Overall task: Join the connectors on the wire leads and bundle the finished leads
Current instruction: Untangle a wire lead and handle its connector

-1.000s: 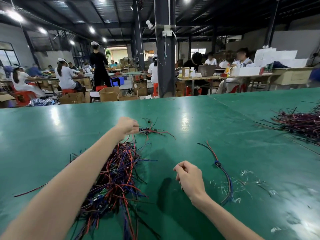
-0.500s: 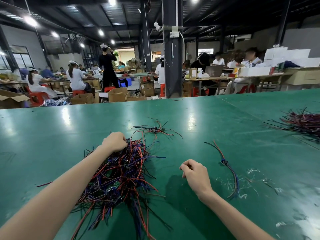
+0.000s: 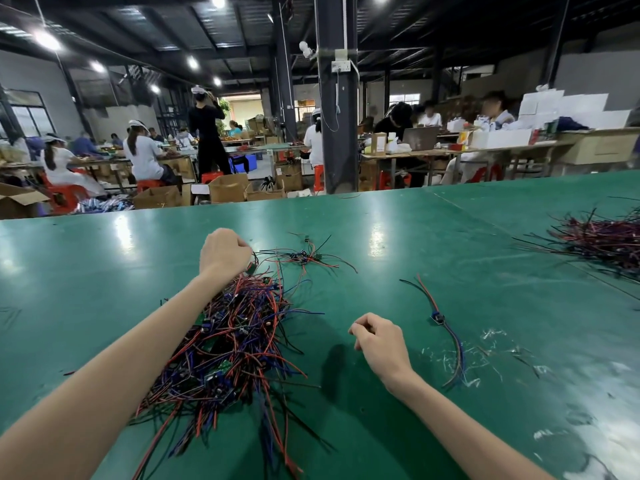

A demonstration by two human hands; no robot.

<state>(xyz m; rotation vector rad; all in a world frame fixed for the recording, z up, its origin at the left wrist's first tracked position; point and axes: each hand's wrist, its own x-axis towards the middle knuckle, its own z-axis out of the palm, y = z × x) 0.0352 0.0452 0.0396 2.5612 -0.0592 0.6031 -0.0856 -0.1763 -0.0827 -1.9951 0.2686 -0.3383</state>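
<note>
A big tangle of red, blue and black wire leads (image 3: 239,341) with small green boards lies on the green table (image 3: 104,271), beside and under my left forearm. My left hand (image 3: 225,252) is a curled fist at the pile's far end, and it grips a dark wire lead (image 3: 252,266) that loops out from under the fingers. A small loose cluster of leads (image 3: 301,258) lies just right of that hand. My right hand (image 3: 379,339) hovers over the table with loosely curled fingers, holding nothing. One joined lead (image 3: 440,318) lies to its right.
A second heap of dark red and purple leads (image 3: 602,239) sits at the far right of the table. Bits of clear plastic scrap (image 3: 485,355) litter the table near the joined lead. Beyond the table's far edge are a pillar (image 3: 337,133), cardboard boxes and seated workers.
My left hand has drawn back from the small cluster of leads to the far end of the big pile. My right hand has stayed where it was.
</note>
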